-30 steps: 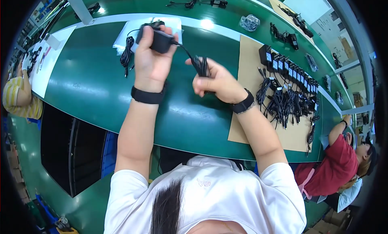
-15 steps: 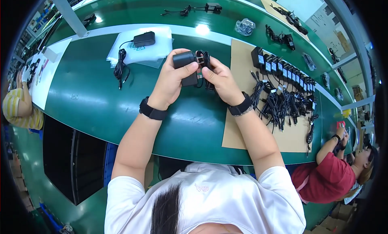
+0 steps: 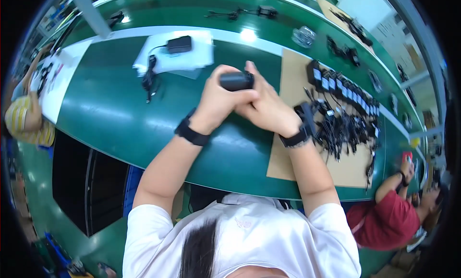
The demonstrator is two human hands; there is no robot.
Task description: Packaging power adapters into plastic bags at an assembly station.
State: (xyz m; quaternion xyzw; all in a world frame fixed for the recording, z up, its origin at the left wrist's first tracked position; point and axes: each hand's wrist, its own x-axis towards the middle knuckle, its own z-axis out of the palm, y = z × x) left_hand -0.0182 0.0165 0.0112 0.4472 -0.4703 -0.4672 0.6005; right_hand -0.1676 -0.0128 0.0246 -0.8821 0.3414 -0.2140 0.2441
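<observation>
Left hand [image 3: 216, 99] and right hand [image 3: 270, 107] are held close together above the green table [image 3: 110, 90], with one black adapter [image 3: 234, 82] between them. By the left hand the adapter is gripped, fingers and thumb being closed about it; by the right hand its right end is met, some fingers being stretched out, and whether it is also grasped there cannot be told through the blur. Its long axis is laid sideways, from left to right, its right end being turned toward the right palm; the left hand is the nearer to its middle. One second adapter [image 3: 179, 44] is set on clear plastic bags [image 3: 201, 42], ahead and to the left, with one bundled cable [image 3: 150, 78] beside it; the bags cannot be counted. To the right, on one brown sheet [image 3: 293, 158], one row of adapters [image 3: 339, 88] is lined up, at least eight being seen, with cable bundles [image 3: 338, 126] heaped on its near side, too tangled to be counted. Two black wristbands [image 3: 192, 131] are worn, one per wrist
</observation>
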